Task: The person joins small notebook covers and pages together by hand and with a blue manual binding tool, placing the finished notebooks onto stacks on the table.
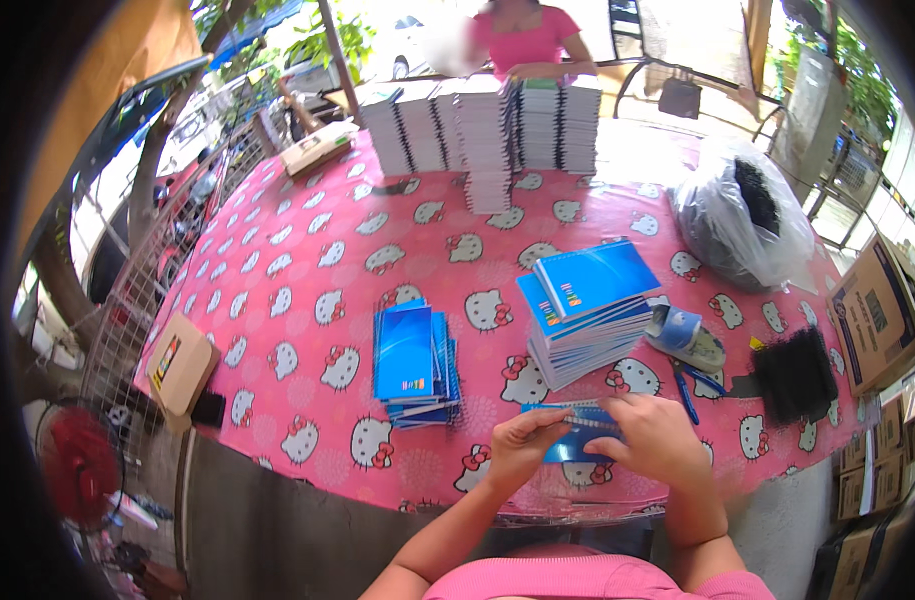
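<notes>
A blue notebook (578,445) lies at the near edge of the table, its row of binding holes turned away from me. My left hand (527,445) pinches its binding edge at the left. My right hand (662,438) grips the same edge further right, thumb bent over the cover. Whether a wire coil is between my fingers is too small to tell. Just beyond stands a tall stack of blue notebooks (592,325), its top copies askew. To the left is a lower stack of blue notebooks (405,352), with spiral bindings along some edges.
Right of the tall stack lie a blue slipper-shaped item (680,330), blue-handled pliers (687,390) and a black wire bundle (792,377). Beyond are a plastic bag (707,225) and carton (874,312). White-paged stacks (487,140) line the far edge, before a person in pink (527,38).
</notes>
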